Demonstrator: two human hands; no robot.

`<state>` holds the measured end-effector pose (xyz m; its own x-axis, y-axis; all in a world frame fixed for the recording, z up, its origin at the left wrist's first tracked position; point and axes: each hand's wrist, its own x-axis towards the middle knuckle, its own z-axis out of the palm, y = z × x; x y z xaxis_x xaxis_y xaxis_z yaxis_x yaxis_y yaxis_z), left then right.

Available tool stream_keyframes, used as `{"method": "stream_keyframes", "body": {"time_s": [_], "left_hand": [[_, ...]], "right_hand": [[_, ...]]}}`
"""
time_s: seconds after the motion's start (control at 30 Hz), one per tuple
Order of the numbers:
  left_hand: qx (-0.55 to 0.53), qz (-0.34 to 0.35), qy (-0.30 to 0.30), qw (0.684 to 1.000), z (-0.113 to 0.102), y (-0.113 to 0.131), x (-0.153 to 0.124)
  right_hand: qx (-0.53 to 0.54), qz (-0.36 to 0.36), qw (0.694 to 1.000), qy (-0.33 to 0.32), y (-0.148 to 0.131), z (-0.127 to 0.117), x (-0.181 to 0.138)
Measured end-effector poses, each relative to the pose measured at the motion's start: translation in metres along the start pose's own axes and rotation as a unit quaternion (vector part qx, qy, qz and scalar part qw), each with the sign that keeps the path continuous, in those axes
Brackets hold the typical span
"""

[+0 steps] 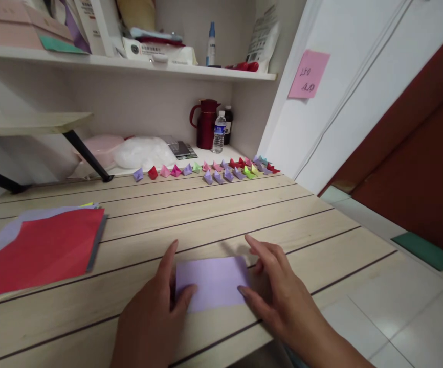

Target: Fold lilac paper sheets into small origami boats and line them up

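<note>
A folded lilac paper (pixel 214 281) lies flat on the wooden tabletop (pixel 206 214) near its front edge. My left hand (pixel 156 312) rests on the paper's left edge, forefinger stretched up along it and thumb pressing on the sheet. My right hand (pixel 275 286) lies at the paper's right edge, fingers spread, thumb tip on the lower right corner. Neither hand lifts the paper.
A stack of coloured sheets with a red one on top (pixel 41 248) lies at the left. Several small folded paper boats (pixel 214 171) line the back of the table. Behind stand a red jug (pixel 206 122), a water bottle (pixel 219 133) and shelves. A tiled floor lies to the right.
</note>
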<state>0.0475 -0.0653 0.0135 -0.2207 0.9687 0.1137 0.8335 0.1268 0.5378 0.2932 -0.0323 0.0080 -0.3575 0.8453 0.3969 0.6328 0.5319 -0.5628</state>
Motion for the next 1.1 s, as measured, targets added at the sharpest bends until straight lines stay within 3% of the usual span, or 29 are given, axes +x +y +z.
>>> {"method": "stream_keyframes", "body": {"time_s": [0.1, 0.2, 0.33, 0.4, 0.5, 0.6, 0.73, 0.8, 1.0, 1.1], "left_hand": [[0.075, 0.03, 0.028, 0.996, 0.004, 0.003, -0.001], [0.13, 0.066, 0.117, 0.982, 0.003, 0.006, -0.006], [0.206, 0.256, 0.289, 0.899, 0.004, 0.018, -0.014], [0.186, 0.365, 0.257, 0.875, 0.008, 0.022, -0.018], [0.213, 0.444, 0.209, 0.845, 0.023, 0.017, -0.026], [0.282, 0.467, 0.206, 0.812, 0.046, 0.002, -0.041], [0.248, 0.426, 0.347, 0.798, 0.08, -0.003, -0.067], [0.213, 0.417, 0.381, 0.797, 0.091, 0.001, -0.076], [0.161, 0.416, 0.376, 0.812, 0.095, 0.006, -0.08], [0.145, 0.396, 0.338, 0.841, 0.093, 0.007, -0.077]], "right_hand": [[-0.086, -0.09, 0.991, 0.038, 0.0, 0.001, 0.001], [-0.104, -0.171, 0.98, -0.01, -0.002, 0.0, 0.005], [-0.079, -0.181, 0.979, -0.045, -0.007, -0.001, 0.01], [-0.102, -0.188, 0.974, -0.068, -0.009, -0.004, 0.011], [-0.144, -0.208, 0.957, -0.139, -0.009, -0.012, 0.006], [-0.146, -0.253, 0.936, -0.196, -0.005, -0.021, -0.004], [-0.127, -0.256, 0.944, -0.167, 0.003, -0.026, -0.017], [-0.109, -0.247, 0.951, -0.152, 0.007, -0.026, -0.021], [0.031, -0.234, 0.955, -0.18, 0.012, -0.037, -0.012], [0.095, -0.22, 0.954, -0.183, 0.015, -0.04, 0.003]]}}
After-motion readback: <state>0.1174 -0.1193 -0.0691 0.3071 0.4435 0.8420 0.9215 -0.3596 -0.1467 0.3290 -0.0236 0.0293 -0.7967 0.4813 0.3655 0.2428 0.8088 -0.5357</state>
